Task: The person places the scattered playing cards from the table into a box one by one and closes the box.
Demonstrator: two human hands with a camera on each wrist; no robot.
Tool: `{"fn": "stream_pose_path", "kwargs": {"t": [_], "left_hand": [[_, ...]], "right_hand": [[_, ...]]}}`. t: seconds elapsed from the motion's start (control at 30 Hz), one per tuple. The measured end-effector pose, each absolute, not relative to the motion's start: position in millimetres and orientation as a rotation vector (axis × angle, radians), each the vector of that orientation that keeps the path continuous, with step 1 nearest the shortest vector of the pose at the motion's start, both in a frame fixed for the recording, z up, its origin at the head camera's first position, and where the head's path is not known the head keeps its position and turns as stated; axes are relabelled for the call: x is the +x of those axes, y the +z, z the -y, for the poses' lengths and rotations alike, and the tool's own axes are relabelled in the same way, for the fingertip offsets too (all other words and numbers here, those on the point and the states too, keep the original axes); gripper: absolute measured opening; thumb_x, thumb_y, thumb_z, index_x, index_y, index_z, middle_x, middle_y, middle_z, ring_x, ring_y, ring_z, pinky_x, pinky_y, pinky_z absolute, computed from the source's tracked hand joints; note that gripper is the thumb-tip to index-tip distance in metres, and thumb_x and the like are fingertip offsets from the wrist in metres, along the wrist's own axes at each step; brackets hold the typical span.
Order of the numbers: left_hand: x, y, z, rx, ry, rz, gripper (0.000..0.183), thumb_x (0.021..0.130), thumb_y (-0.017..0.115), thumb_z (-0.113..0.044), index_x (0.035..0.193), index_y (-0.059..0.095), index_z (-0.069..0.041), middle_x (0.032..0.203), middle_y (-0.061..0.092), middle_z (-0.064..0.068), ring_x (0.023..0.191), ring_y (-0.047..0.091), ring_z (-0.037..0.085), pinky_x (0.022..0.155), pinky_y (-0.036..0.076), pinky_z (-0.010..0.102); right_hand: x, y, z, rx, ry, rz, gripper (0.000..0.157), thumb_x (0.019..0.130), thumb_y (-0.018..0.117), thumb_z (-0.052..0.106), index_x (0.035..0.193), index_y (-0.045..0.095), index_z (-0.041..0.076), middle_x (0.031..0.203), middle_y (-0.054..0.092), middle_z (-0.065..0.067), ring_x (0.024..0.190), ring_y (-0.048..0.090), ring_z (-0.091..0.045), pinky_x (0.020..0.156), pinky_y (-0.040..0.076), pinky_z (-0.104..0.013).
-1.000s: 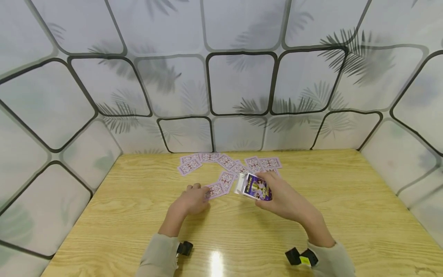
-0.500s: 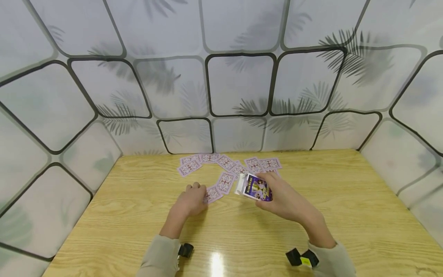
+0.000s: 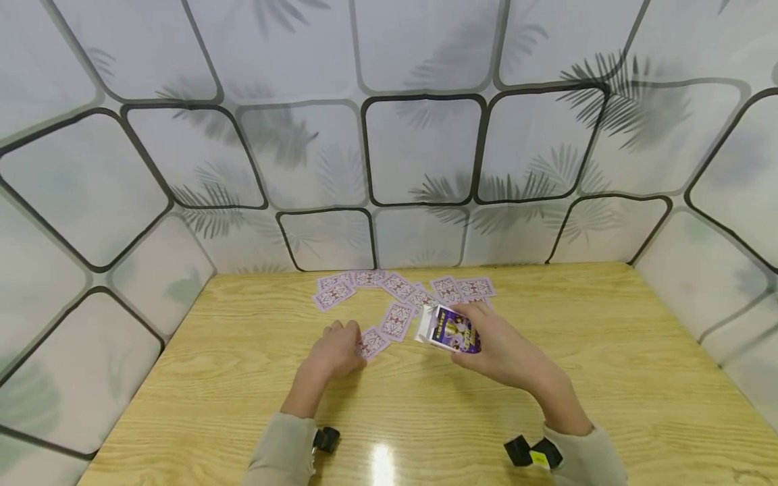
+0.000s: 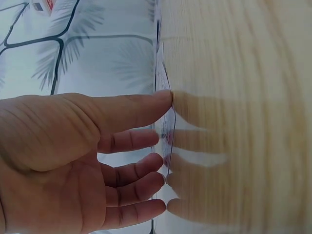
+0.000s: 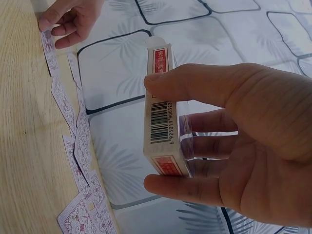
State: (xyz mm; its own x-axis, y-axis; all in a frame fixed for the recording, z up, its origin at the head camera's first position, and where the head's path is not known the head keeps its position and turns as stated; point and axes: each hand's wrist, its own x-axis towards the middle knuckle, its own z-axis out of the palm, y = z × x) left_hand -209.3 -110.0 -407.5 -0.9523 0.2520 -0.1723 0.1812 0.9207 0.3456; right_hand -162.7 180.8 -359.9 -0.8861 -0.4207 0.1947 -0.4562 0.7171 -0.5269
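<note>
My left hand [image 3: 337, 349] is low over the table, its thumb and fingertips touching the near left end of a playing card [image 3: 372, 342] that lies face down. In the left wrist view the fingers [image 4: 134, 183] are nearly straight, with their tips at the thin edge of the card. My right hand [image 3: 495, 343] holds up a purple and white playing card box [image 3: 454, 331], tilted, its white flap end pointing left. The right wrist view shows the thumb over the barcode side of the box and the fingers on its other sides.
Several face-down cards with pink and red backs lie in a loose, overlapping row, such as one card [image 3: 397, 320] beside the touched one and another card [image 3: 333, 295] at the back left. They rest on a wooden table [image 3: 273, 378]. A patterned cloth wall [image 3: 419, 233] borders the table's back and sides.
The card under my left fingertips has slid slightly left and toward me and turned a little; the card beside it shifted too. My right hand with the box has barely moved.
</note>
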Motion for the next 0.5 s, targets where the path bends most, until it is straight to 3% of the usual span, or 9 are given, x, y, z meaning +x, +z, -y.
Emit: {"fn": "stream_pose_path", "kwargs": {"t": [0.17,0.5], "left_hand": [[-210.2,-408.8,112.6,0.301,0.491,-2.862,0.045,0.080,0.084,-0.022,0.107,0.054,-0.001,0.093,0.051,0.015,0.090,0.052,0.032,0.078,0.050,0.049],[-212.6,-411.4,113.2,0.244,0.544,-2.844,0.037,0.079,0.085,-0.022,0.098,0.059,-0.002,0.095,0.049,0.012,0.092,0.048,0.030,0.078,0.048,0.046]], "right_hand": [[-163.3,-361.3,-179.9,0.729,0.912,2.849,0.067,0.081,0.080,0.015,0.138,0.050,0.000,0.118,0.056,-0.012,0.089,0.051,-0.014,0.071,0.047,-0.024],[-162.9,-362.0,-177.5,0.720,0.901,2.871,0.068,0.081,0.079,0.018,0.139,0.049,0.000,0.121,0.055,-0.012,0.091,0.050,-0.015,0.072,0.048,-0.024]]}}
